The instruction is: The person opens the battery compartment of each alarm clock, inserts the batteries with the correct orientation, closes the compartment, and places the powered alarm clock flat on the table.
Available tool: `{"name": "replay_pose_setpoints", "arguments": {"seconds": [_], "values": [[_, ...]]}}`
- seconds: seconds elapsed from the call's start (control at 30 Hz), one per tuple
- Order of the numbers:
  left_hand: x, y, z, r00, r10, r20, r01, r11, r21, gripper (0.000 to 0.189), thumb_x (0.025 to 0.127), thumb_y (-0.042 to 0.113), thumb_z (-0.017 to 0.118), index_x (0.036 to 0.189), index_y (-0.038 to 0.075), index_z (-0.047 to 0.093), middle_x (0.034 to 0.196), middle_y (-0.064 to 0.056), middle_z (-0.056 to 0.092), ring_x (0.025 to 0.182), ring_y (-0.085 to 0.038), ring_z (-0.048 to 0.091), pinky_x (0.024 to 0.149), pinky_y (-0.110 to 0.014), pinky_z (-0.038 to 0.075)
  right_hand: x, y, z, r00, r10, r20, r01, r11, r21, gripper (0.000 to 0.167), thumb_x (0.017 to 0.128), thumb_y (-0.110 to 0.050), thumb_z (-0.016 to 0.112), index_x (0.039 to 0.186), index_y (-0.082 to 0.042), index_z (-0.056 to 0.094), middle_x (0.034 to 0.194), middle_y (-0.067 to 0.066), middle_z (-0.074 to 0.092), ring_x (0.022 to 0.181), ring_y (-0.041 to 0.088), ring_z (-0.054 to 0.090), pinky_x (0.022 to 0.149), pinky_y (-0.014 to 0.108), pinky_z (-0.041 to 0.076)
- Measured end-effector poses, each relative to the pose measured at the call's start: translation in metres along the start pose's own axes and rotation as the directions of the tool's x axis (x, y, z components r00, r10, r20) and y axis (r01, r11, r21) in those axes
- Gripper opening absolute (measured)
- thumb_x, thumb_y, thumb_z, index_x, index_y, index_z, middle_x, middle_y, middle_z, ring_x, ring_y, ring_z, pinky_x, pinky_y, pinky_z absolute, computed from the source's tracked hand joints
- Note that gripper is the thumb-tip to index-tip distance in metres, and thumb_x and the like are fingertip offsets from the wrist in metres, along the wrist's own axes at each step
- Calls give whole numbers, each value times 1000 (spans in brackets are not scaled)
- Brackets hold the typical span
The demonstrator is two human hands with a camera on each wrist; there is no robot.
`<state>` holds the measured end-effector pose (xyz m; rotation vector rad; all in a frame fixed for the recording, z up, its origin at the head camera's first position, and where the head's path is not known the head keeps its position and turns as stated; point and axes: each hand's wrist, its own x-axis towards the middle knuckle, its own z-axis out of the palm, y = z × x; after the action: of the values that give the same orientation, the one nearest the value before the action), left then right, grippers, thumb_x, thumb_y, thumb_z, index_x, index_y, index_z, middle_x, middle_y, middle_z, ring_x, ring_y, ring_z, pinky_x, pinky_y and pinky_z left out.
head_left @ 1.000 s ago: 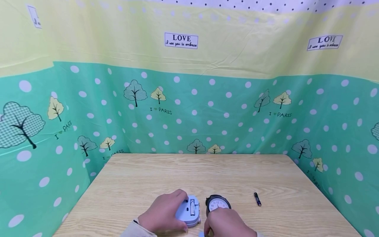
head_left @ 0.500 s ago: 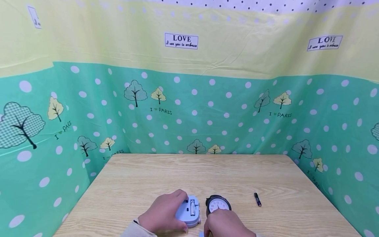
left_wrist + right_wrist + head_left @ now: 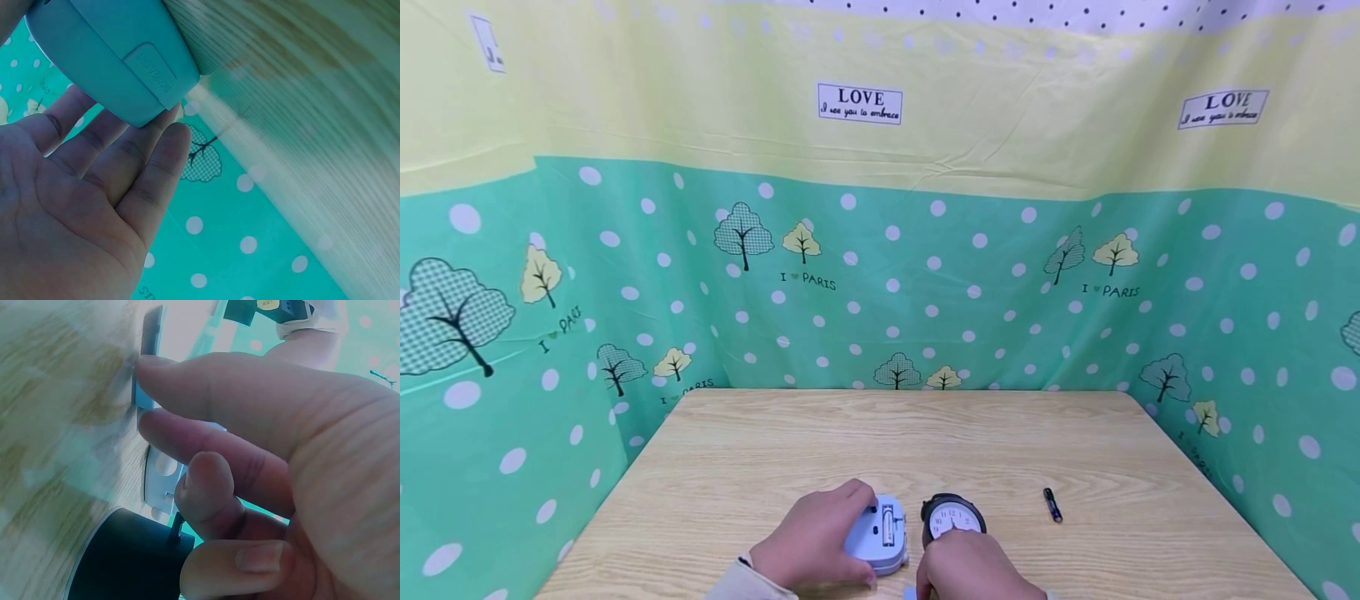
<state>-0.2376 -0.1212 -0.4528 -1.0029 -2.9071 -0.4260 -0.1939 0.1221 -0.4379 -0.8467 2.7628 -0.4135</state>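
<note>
The left hand (image 3: 820, 533) is holding the light blue device (image 3: 867, 546) with thumb and fingers spread around it, while the device is lying on the counter (image 3: 850, 433), its battery side facing up. A pale battery (image 3: 887, 527) is sitting in the uncovered compartment. The right hand (image 3: 973, 568) is holding narrowly, it seems, a flat blue piece (image 3: 142, 398) between thumb and forefinger, low at the counter near the device.

The flat blue piece is offering only thin edges, so it could be slipping from these fingertips. If the device were tilting, the pale battery could be coming loose, because nothing is covering it. The knuckles are reaching close over the black clock (image 3: 953, 510), and a careless turn could be pushing it. The dark battery (image 3: 1052, 505), lying well apart, could be rolling if something bumps it.

In the head view, the lower border is cutting off the flat blue piece, and the right hand is hiding the lower dial. I cannot tell whether its outer fingers are touching the black clock.
</note>
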Motion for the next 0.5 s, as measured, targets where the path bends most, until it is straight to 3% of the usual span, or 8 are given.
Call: {"name": "replay_pose_setpoints", "arguments": {"seconds": [0.5], "values": [[0, -1, 1, 1000, -3, 1, 3, 1000, -4, 82, 64, 65, 89, 128, 24, 59, 121, 12, 61, 93, -2, 57, 81, -28, 54, 0, -2, 1, 1000, 20, -3, -20, 999, -36, 10, 79, -27, 84, 75, -35, 80, 63, -21, 57, 63, -3, 49, 54, 25, 42]]}}
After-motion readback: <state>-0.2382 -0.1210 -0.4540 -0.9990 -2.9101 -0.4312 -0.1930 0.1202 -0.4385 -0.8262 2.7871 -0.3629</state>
